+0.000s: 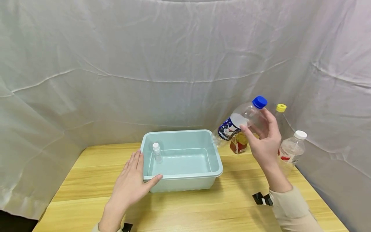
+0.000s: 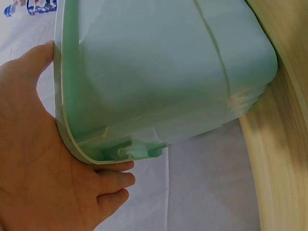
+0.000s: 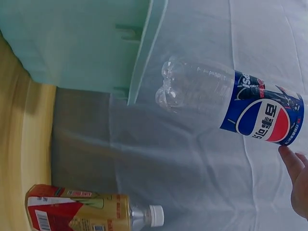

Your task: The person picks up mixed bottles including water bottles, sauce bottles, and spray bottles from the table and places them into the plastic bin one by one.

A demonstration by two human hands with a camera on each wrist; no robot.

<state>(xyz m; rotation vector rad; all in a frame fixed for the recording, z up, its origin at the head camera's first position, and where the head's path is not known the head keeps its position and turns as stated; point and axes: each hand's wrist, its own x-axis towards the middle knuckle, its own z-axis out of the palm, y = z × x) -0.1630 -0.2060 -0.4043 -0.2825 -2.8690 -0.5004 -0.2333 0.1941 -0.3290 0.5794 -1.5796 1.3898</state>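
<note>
A pale green plastic tub (image 1: pixel 185 176) stands on the wooden table (image 1: pixel 203 209). My left hand (image 1: pixel 133 177) rests flat against its near left corner, fingers straight along the side and thumb on the front rim; the left wrist view shows the palm (image 2: pixel 33 159) against the tub (image 2: pixel 168 72). A small clear bottle with a white cap (image 1: pixel 157 153) stands upright inside, at the left. My right hand (image 1: pixel 262 135) grips a clear blue-capped Pepsi bottle (image 1: pixel 240 120), tilted in the air, base toward the tub's right rim. The right wrist view shows this bottle (image 3: pixel 231 98) empty.
Behind the tub's right corner stands a tea bottle with a red and yellow label (image 1: pixel 238 143) (image 3: pixel 82 211). A yellow-capped bottle (image 1: pixel 280 111) and a white-capped bottle (image 1: pixel 291 149) stand at the far right. White cloth surrounds the table on three sides.
</note>
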